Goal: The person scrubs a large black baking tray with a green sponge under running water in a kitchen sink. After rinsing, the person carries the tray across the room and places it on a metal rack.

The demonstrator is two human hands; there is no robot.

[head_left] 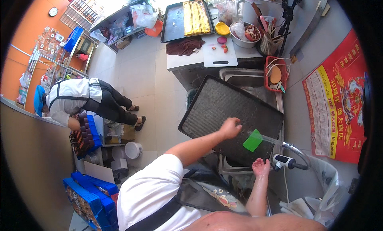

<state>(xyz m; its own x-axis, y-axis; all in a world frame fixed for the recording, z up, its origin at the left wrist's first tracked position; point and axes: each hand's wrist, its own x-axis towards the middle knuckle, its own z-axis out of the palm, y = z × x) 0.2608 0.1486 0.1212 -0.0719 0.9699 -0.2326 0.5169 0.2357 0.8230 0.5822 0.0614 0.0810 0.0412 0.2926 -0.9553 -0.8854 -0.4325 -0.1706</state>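
Note:
A large black baking tray with a ridged surface lies tilted across the sink. Water runs from the curved metal faucet onto a green plastic scraper at the tray's lower right. Just left of the scraper, my left hand is over the tray, fingers loosely bent and thumb apart, with nothing visible in it. My right hand is palm up and wet beside the tray's near right corner, below the faucet; its fingers are apart and slightly curled, and it holds nothing. Neither hand touches the scraper.
Beyond the sink, a counter holds a white cutting board with cut red pieces, a tray of long yellow strips and a metal bowl. A red basket hangs right. Another person bends at left near blue crates.

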